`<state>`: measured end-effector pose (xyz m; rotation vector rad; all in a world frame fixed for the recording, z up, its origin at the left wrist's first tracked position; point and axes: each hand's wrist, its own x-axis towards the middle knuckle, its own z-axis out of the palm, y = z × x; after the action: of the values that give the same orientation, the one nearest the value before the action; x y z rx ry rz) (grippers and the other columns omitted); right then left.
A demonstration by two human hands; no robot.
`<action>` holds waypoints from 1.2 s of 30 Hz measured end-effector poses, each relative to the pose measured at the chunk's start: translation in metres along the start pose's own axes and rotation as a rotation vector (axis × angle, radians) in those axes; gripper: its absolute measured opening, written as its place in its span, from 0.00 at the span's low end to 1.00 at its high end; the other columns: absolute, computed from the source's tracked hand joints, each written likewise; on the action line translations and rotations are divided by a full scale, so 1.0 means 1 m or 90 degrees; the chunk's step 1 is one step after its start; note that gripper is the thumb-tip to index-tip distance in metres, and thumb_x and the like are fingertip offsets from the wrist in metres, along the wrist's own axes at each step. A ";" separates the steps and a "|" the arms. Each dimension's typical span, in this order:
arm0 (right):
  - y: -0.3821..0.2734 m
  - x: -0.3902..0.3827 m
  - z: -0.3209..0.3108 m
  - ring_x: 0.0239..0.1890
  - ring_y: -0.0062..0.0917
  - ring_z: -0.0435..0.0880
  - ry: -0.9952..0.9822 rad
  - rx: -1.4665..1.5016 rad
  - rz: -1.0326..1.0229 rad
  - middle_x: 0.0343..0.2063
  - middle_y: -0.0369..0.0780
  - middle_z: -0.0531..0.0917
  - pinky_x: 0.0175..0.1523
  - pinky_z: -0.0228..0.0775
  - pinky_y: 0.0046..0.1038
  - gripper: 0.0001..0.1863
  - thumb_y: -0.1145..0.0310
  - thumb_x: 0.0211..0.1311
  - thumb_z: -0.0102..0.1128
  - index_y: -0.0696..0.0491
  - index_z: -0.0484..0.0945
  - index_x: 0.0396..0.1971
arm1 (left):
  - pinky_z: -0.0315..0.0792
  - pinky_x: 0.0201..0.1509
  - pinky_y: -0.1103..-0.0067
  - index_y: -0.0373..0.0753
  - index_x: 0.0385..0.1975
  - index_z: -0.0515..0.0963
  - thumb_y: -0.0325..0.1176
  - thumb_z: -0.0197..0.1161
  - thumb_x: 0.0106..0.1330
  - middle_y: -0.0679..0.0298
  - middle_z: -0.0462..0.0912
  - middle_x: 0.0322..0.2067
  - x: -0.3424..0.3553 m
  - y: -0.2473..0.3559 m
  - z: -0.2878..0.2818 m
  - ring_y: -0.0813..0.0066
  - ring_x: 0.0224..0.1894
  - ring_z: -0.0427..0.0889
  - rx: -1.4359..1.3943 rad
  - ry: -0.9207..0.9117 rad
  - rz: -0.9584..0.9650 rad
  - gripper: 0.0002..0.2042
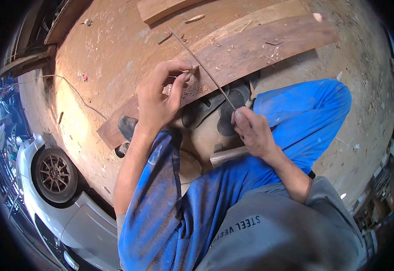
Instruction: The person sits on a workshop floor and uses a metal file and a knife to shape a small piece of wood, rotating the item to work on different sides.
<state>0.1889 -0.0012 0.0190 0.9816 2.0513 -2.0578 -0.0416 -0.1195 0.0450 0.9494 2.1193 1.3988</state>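
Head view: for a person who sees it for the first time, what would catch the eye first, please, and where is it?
Probably the bright blue trousers, spread across the lower middle and toward the right. Next, the long thin rod in the right grip, slanting through the upper middle, across the view of a brown board. A pale car with a bronze-coloured wheel stands out at lower left.

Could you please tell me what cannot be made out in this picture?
All head view:
Thin rod: near end hidden inside right hand.
Small piece: partly covered by left hand, too small to identify.
White car: cut by lower edge.
Upper plank: cut by top edge.
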 end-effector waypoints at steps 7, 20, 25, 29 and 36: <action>0.018 0.015 0.017 0.21 0.50 0.75 0.024 0.003 -0.088 0.17 0.51 0.73 0.25 0.63 0.39 0.18 0.61 0.81 0.49 0.58 0.72 0.31 | 0.82 0.47 0.79 0.30 0.40 0.83 0.12 0.61 0.65 0.58 0.88 0.38 0.007 -0.006 -0.010 0.73 0.42 0.88 0.202 -0.027 0.143 0.09; 0.020 0.032 0.026 0.21 0.45 0.81 0.086 -0.075 -0.155 0.18 0.48 0.78 0.26 0.65 0.37 0.19 0.59 0.81 0.47 0.58 0.74 0.31 | 0.79 0.41 0.77 0.35 0.36 0.83 0.14 0.66 0.59 0.57 0.86 0.33 0.004 -0.015 -0.008 0.65 0.37 0.88 0.187 0.024 0.156 0.09; -0.017 0.018 0.019 0.25 0.54 0.81 0.015 0.234 -0.053 0.18 0.53 0.76 0.27 0.66 0.39 0.22 0.58 0.81 0.48 0.59 0.72 0.28 | 0.79 0.41 0.77 0.34 0.36 0.83 0.13 0.65 0.58 0.56 0.86 0.34 -0.010 -0.027 -0.009 0.65 0.37 0.88 0.143 0.028 0.128 0.10; 0.007 0.018 0.037 0.27 0.59 0.79 0.058 0.014 -0.130 0.19 0.57 0.76 0.28 0.65 0.47 0.21 0.59 0.79 0.50 0.58 0.71 0.26 | 0.79 0.42 0.77 0.34 0.36 0.83 0.13 0.64 0.59 0.55 0.87 0.34 -0.007 -0.021 -0.012 0.65 0.37 0.88 0.161 0.018 0.169 0.10; -0.021 0.015 0.015 0.16 0.40 0.73 0.005 0.200 -0.031 0.14 0.48 0.72 0.24 0.61 0.41 0.23 0.57 0.81 0.47 0.58 0.69 0.26 | 0.80 0.44 0.77 0.33 0.36 0.82 0.12 0.64 0.58 0.55 0.87 0.34 -0.013 -0.029 -0.012 0.64 0.38 0.89 0.122 0.035 0.133 0.10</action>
<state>0.1611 -0.0070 0.0283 0.9882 1.8043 -2.4577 -0.0501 -0.1443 0.0232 1.2514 2.2805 1.3487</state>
